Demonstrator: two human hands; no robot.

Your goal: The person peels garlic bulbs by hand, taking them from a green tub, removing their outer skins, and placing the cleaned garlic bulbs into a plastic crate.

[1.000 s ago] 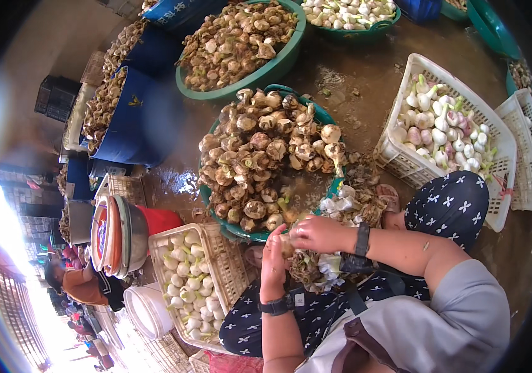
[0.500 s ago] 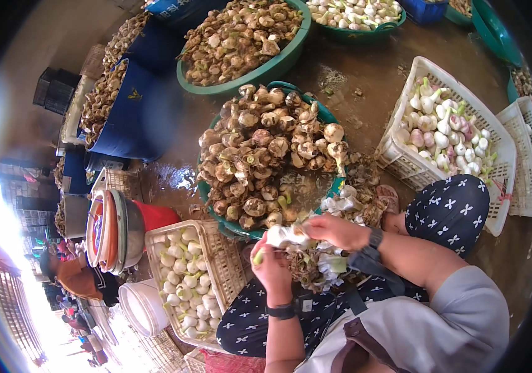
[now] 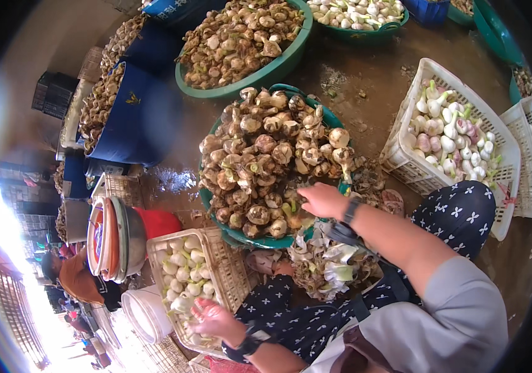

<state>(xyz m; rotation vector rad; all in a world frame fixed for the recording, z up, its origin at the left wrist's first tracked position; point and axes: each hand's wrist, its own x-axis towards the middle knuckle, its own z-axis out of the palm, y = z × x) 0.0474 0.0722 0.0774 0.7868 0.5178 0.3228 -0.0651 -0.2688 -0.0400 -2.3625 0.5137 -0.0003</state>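
Observation:
My left hand (image 3: 213,320) is over the near end of a beige crate (image 3: 232,267) of white, trimmed garlic bulbs (image 3: 182,270). Its fingers are apart and hold nothing; a blurred white garlic bulb (image 3: 183,304) is just beyond them. Reaching into a green tub (image 3: 247,239) is my right hand (image 3: 323,200), fingers stretched toward the brown, unpeeled garlic bulbs (image 3: 256,155), with nothing seen in its grip. Some of its fingertips are hard to make out. Between my legs lies a pile of stripped garlic skins (image 3: 334,261).
A white crate (image 3: 396,155) of white and purplish garlic stands at right. Beyond the tub is a larger green basin (image 3: 241,81) of unpeeled garlic. Blue barrels (image 3: 117,118), stacked basins (image 3: 117,236) and a white bucket (image 3: 148,311) line the left. A person (image 3: 79,276) is farther off.
My hands have parted. The left let go of the peeled garlic bulb and moved left over the beige crate; the right moved forward into the green tub.

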